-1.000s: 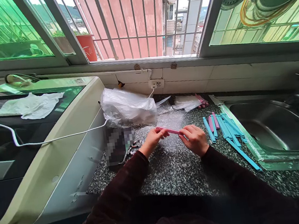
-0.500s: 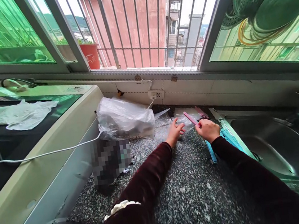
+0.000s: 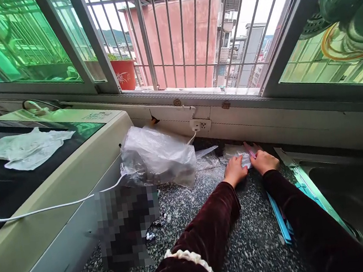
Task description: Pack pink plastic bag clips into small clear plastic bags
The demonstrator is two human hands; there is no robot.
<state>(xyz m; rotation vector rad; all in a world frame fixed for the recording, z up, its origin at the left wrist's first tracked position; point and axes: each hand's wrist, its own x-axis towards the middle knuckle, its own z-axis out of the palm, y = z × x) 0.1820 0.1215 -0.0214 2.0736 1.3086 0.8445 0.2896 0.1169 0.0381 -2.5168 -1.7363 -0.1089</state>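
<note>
At the back of the speckled counter, my right hand has its fingers curled over a thin pink plastic stick. Part of the stick is hidden by the fingers. Close beside it on the left, my left hand has its fingers bent together at the near edge of a small clear plastic bag. The bag lies flat against the back of the counter. Long blue plastic sticks lie under and beside my right forearm.
A large crumpled clear plastic bag sits left of my hands. A white cable runs from the wall socket over the cream appliance. At right is a steel sink. A blurred dark patch covers the counter's left.
Both hands have moved closer together. My right hand has lowered the pink stick toward the clear bag, and my left fingers have gone from spread to bent at the bag. The view has shifted.
</note>
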